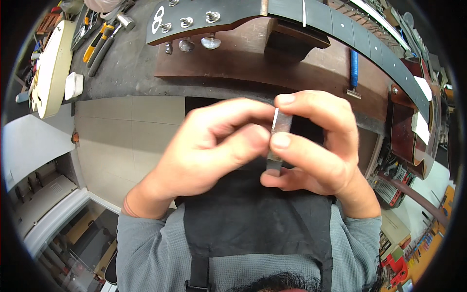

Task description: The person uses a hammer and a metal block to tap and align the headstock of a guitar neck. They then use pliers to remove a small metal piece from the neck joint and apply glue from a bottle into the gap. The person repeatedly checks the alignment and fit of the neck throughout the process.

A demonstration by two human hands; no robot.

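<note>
Above my lap, in front of the bench edge, my right hand (326, 141) grips a short flat metal bar (281, 121) between thumb and fingers. The bar stands nearly upright in the picture, with a bright edge on its left side. My left hand (204, 151) is curled against that side, its thumb tip and forefinger at the bar; the forefinger's end is hidden behind it. The left thumb is slightly blurred. Beyond the hands lies a guitar neck (335, 24) with a dark fretboard and a black headstock (194, 14) carrying metal tuners, propped on a dark neck rest (296, 41).
On the brown work board (219, 65) lies a blue-handled tool (354, 68) with a metal head. Yellow-black pliers (97, 44), a hammer (124, 20) and a small white dish (74, 85) sit at the left. A cream guitar body (54, 68) stands at the far left.
</note>
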